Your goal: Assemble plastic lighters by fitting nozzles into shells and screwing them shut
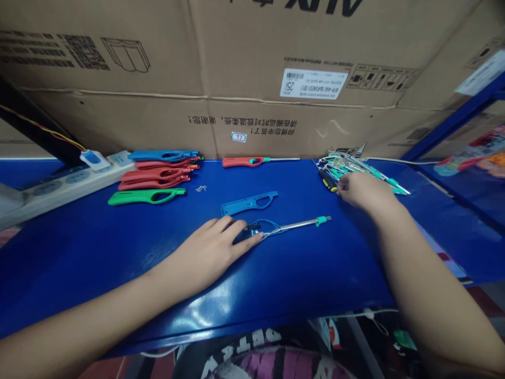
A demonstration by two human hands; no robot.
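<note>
My left hand [221, 237] is closed around the handle end of an opened blue gas lighter [270, 225], low on the blue table. White wires run from under my fingers to its metal tube [302, 223], which has a green collar. Just behind lies the other blue handle shell [250, 202]. On the right, my right hand [361, 192] has curled fingers at the butt of a black-and-yellow screwdriver [328, 181]; the fingertips are partly hidden. Beside that hand is a heap of lighter tubes with green parts and wires [347, 163].
Red, blue and green lighter handles [158, 176] lie at the left by a white power strip [59, 184]. Small screws [201, 188] are nearby. A red lighter [242, 161] rests before a large cardboard box [244, 79]. A blue metal post [453, 116] slants at the right.
</note>
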